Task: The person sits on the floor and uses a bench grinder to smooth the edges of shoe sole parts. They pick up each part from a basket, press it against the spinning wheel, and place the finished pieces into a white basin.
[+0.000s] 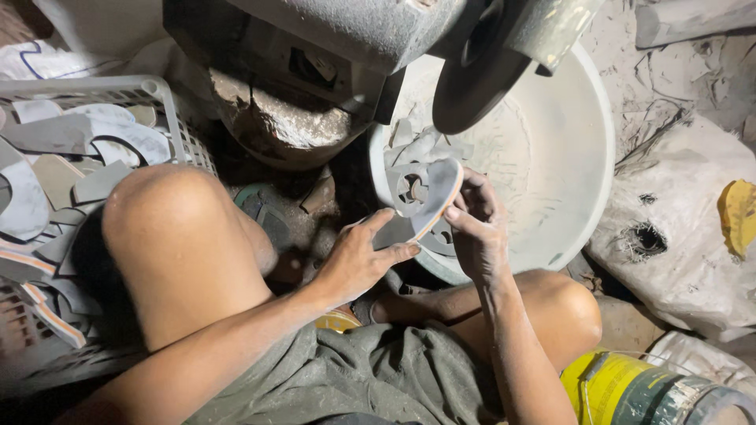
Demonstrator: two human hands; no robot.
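Left hand, frame centre: fingers spread along the lower end of a flat curved sole piece, thumb under it, gripping. Right hand, just right of centre: fingers curled round the piece's right edge, gripping too.

Sole piece: held edge-up between both hands, centre frame, above the near rim of the basin; pale grey face, thin orange line along the edge, rounded toe upward, dusty.

Grinding wheel, upper centre: dark disc on a grey, dust-caked motor housing, just above the piece, apart from it.

Basin, upper right: round, white, powder-coated; holds grey offcuts, some with round holes.

Basket, left edge: white plastic lattice, heaped with flat grey and white sole-shaped cut-outs, some orange-edged.

Sack, right: white woven, torn and grimy.

Can, lower right: yellow, lying tilted.
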